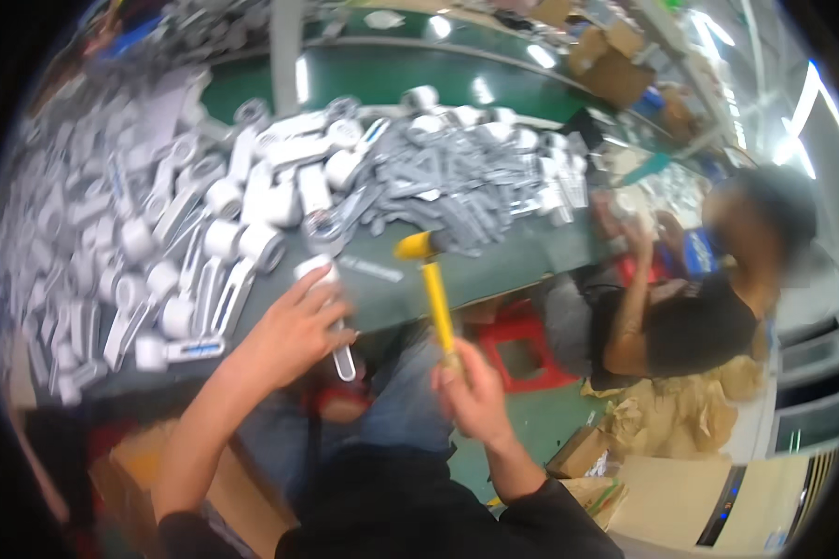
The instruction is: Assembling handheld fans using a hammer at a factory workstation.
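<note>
Head view: fingers of the left hand (303, 324) grasp a white part (345, 363) at the near edge of the green worktop (527, 256); fingers of the right hand (473, 389) are wrapped round a yellow-handled hammer (436, 300), its yellow-and-black head near that part. White housings (130, 242) lie heaped at left, grey pieces (447, 182) beyond the hammer.

White part (345, 361): mid. hidden under L hand (306, 321); hammer (437, 303): handle end hidden in R hand (473, 389); co-worker's head (764, 219) blurred; far-L pile (61, 233) blurry; cardbd. box (250, 503) cut off by btm edge.
</note>
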`<state>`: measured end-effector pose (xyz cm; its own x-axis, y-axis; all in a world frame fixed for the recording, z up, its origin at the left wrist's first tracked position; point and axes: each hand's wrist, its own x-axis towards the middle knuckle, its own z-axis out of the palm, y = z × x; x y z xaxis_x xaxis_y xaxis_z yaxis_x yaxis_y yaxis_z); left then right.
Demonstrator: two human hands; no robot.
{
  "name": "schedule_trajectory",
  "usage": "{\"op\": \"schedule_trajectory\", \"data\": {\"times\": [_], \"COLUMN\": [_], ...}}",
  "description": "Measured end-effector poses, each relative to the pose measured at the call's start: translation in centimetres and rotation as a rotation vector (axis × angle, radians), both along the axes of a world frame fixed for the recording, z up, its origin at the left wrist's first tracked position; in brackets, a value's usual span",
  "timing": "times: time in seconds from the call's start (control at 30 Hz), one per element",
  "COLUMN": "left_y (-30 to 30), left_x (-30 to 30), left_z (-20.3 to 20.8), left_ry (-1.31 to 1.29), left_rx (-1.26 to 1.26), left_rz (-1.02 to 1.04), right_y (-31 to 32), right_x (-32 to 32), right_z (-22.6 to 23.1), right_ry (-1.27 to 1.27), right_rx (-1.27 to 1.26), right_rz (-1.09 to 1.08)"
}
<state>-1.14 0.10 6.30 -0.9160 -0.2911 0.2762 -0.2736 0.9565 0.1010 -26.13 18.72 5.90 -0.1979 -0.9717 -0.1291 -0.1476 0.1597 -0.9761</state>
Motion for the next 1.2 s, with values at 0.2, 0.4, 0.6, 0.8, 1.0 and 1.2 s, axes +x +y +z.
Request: {"op": "schedule_trajectory", "data": {"times": [0.2,0.4,0.6,0.8,1.0,1.2], "left_y": [2.7,5.0,2.9,2.7,2.6,2.6], "left_x": [4.6,5.2,2.8,2.8,2.5,2.5], "left_z": [-1.7,-6.6,-6.6,-6.2,-6.3,-6.1], "left_ry": [0.387,0.591,0.643,0.625,0.641,0.64], "left_rx": [0.222,0.117,0.176,0.19,0.19,0.196], "left_rz": [0.397,0.52,0.444,0.433,0.432,0.434], "right_y": [0.5,1.4,0.7,1.4,-0.7,0.8], "right_x": [0.0,1.2,4.2,5.4,6.3,6.3], "right_z": [-0.4,0.9,2.1,4.3,1.9,1.6], "right_ry": [-0.066,-0.044,0.158,0.337,0.537,0.45], "right_rx": [-0.09,0.108,0.12,0.049,0.204,-0.055], "right_rz": [-0.001,0.123,0.128,0.108,0.194,0.07]}}
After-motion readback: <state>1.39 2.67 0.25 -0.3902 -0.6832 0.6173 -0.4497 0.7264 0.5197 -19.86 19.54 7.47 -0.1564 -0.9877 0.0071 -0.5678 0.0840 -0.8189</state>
